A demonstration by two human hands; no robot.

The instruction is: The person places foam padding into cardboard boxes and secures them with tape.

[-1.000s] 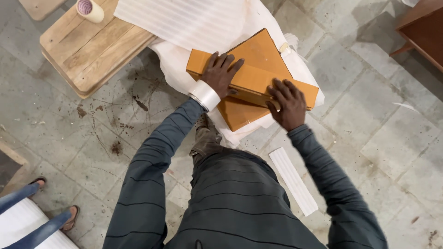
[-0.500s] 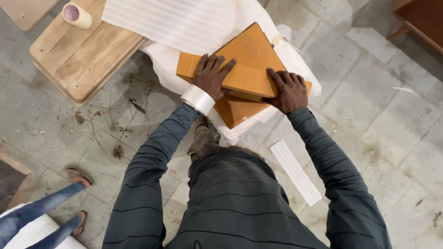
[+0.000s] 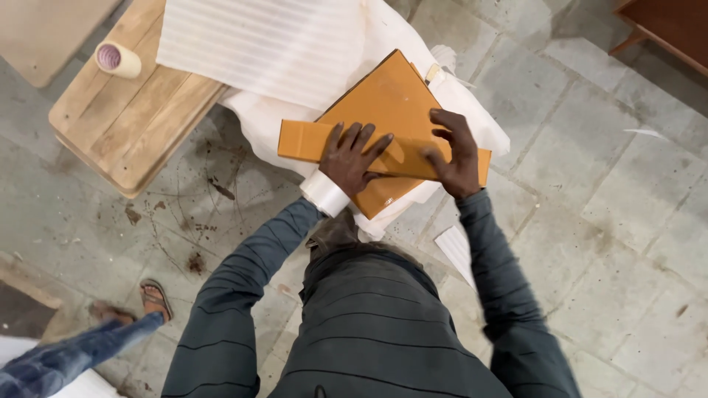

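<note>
My left hand [image 3: 354, 156] lay flat, fingers spread and closed on nothing, pressing the long orange cardboard flap [image 3: 310, 140] down, presumably to keep it folded. My right hand [image 3: 453, 156] pinched the same flap's far end, thumb over its top edge. Beneath both palms: one flat orange cardboard box [image 3: 391, 96], resting on white foam wrap [image 3: 265, 121]. A white tape roll [image 3: 326, 193] ringed my left wrist. Count: one box, one flap, two tape rolls, the second pale roll [image 3: 118, 60] well left on a wooden pallet [image 3: 133, 125].

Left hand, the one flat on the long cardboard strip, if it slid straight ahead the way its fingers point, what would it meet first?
The left hand points up and slightly right across the strip. Straight on, it would first meet the square orange cardboard panel beneath the strip. Height differences are hard to judge.
</note>
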